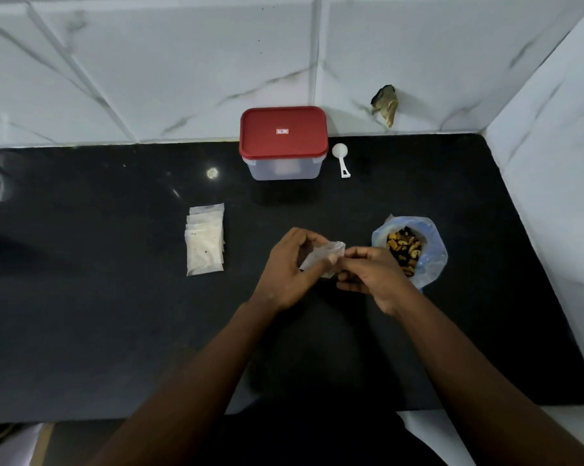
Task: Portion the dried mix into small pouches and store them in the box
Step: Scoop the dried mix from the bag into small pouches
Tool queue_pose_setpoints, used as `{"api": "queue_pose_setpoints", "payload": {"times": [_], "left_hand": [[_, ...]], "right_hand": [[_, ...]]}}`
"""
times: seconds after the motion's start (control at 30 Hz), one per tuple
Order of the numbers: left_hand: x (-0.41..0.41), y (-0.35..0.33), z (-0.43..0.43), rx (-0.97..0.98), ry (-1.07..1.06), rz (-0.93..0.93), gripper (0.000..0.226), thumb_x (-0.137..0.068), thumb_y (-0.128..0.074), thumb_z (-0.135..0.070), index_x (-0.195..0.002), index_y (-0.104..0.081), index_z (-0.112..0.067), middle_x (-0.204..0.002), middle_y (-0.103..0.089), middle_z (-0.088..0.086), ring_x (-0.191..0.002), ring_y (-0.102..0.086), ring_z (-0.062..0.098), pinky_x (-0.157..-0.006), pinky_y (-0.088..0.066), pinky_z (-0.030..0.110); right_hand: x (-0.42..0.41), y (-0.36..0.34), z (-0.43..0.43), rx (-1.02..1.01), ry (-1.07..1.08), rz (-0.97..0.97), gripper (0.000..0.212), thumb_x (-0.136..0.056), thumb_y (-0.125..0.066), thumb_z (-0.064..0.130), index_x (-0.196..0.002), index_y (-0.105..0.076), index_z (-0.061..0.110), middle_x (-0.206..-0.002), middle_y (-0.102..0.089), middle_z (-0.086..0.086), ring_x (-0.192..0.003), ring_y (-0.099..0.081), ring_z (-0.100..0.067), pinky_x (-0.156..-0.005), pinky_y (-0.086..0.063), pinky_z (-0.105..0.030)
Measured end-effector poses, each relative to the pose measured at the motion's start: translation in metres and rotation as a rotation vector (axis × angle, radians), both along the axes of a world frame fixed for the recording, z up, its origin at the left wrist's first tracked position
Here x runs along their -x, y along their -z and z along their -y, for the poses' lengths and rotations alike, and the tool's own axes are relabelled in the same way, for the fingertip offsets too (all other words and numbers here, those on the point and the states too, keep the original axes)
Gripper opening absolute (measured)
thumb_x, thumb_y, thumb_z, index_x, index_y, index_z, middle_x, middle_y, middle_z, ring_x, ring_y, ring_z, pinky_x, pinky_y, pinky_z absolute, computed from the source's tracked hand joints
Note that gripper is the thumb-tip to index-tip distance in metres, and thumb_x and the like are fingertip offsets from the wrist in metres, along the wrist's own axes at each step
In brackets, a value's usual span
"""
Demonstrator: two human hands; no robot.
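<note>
Black counter (116,331), red-lidded box (283,142) at twelve o'clock from me, my left hand (285,274) and right hand (373,274) together pinching one pouch (327,255) at centre, open bag (431,257) of mix (403,247) at three, stack (205,243) at nine, scoop (341,158) at one.

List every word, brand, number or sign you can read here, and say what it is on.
On the red lid of the box: one small label, red and white, too small and blurred to read.
On the stacked pouches, held pouch, scoop and bag of dried mix: no print visible.
</note>
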State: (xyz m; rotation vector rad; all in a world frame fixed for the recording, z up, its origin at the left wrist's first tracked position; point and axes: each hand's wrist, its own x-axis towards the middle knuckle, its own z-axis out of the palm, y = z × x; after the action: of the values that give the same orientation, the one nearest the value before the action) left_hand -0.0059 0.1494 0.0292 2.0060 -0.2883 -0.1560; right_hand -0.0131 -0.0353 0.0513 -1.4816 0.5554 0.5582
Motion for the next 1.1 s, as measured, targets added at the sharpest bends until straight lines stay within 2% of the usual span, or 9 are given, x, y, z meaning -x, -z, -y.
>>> {"api": "queue_pose_setpoints", "payload": {"times": [0.07,0.23,0.37,0.47,0.67,0.8,0.87,0.97,1.1], "left_hand": [[-0.002,-0.004,0.006,-0.005,-0.045,-0.077,0.031,-0.088,-0.068,-0.052,-0.100,-0.069,-0.024,-0.101,-0.066,-0.012,-0.095,-0.066,0.007,-0.081,-0.059,0.031],[-0.007,-0.005,0.011,-0.050,-0.074,-0.088,0.002,-0.093,-0.075,-0.018,-0.093,-0.073,-0.018,-0.092,-0.073,-0.010,-0.085,-0.070,0.003,-0.075,-0.057,0.019],[-0.009,-0.011,0.012,-0.100,-0.101,-0.033,0.005,-0.088,-0.081,-0.017,-0.089,-0.077,-0.017,-0.086,-0.074,-0.010,-0.078,-0.071,0.004,-0.072,-0.060,0.021],[-0.012,-0.022,0.011,-0.183,-0.110,0.014,0.009,-0.086,-0.083,-0.017,-0.085,-0.074,-0.020,-0.084,-0.071,-0.009,-0.076,-0.069,0.002,-0.072,-0.060,0.020],[-0.016,-0.026,0.017,-0.327,-0.013,0.267,0.016,-0.083,-0.081,-0.018,-0.081,-0.066,-0.022,-0.080,-0.061,-0.012,-0.069,-0.061,0.003,-0.065,-0.058,0.027],[-0.014,-0.021,0.016,-0.225,0.041,0.194,0.024,-0.081,-0.079,-0.034,-0.099,-0.067,-0.023,-0.098,-0.063,-0.012,-0.086,-0.063,0.005,-0.075,-0.059,0.029],[-0.012,-0.017,0.013,-0.205,0.106,0.133,0.054,-0.076,-0.080,-0.048,-0.121,-0.064,-0.025,-0.120,-0.058,-0.011,-0.108,-0.058,0.003,-0.091,-0.053,0.023],[-0.008,-0.007,0.011,-0.287,0.209,0.100,0.090,-0.070,-0.088,-0.056,-0.146,-0.048,-0.029,-0.142,-0.048,-0.012,-0.129,-0.048,0.002,-0.108,-0.041,0.026],[-0.003,0.001,0.016,-0.257,0.154,0.107,0.082,-0.074,-0.084,-0.056,-0.144,-0.052,-0.027,-0.138,-0.055,-0.011,-0.123,-0.054,0.004,-0.106,-0.049,0.034]], "right_hand": [[-0.001,0.000,0.002,0.044,-0.026,0.032,0.015,-0.088,-0.077,0.012,-0.103,-0.075,0.009,-0.103,-0.075,-0.013,-0.086,-0.070,-0.018,-0.074,-0.063,-0.033],[-0.006,0.002,0.005,0.115,-0.101,0.076,0.018,-0.084,-0.081,0.012,-0.101,-0.075,0.010,-0.098,-0.075,-0.011,-0.087,-0.072,-0.018,-0.075,-0.063,-0.034],[-0.007,0.001,0.011,0.128,-0.100,0.055,0.024,-0.081,-0.084,0.015,-0.103,-0.075,0.011,-0.098,-0.075,-0.010,-0.086,-0.071,-0.018,-0.076,-0.064,-0.035],[-0.008,0.000,0.016,0.158,-0.025,0.029,0.017,-0.084,-0.082,0.013,-0.099,-0.076,0.012,-0.098,-0.075,-0.011,-0.083,-0.070,-0.017,-0.075,-0.064,-0.035],[-0.015,-0.005,0.014,0.254,0.048,0.063,0.008,-0.088,-0.076,0.010,-0.095,-0.074,0.015,-0.093,-0.074,-0.005,-0.086,-0.072,-0.017,-0.075,-0.064,-0.034],[-0.016,-0.007,0.011,0.176,0.065,0.080,0.008,-0.092,-0.071,0.010,-0.100,-0.075,0.012,-0.097,-0.075,-0.006,-0.085,-0.075,-0.016,-0.067,-0.063,-0.030],[-0.015,-0.009,0.010,0.181,0.065,0.099,0.007,-0.093,-0.069,0.009,-0.096,-0.076,0.012,-0.094,-0.075,-0.005,-0.078,-0.075,-0.014,-0.062,-0.061,-0.027],[-0.016,-0.011,0.006,0.173,0.084,0.101,0.013,-0.096,-0.066,0.009,-0.088,-0.073,0.017,-0.091,-0.072,-0.003,-0.081,-0.073,-0.016,-0.064,-0.062,-0.029],[-0.015,-0.009,0.003,0.163,0.064,0.068,0.017,-0.096,-0.065,0.008,-0.089,-0.070,0.023,-0.097,-0.070,-0.004,-0.090,-0.072,-0.021,-0.078,-0.064,-0.041]]}}
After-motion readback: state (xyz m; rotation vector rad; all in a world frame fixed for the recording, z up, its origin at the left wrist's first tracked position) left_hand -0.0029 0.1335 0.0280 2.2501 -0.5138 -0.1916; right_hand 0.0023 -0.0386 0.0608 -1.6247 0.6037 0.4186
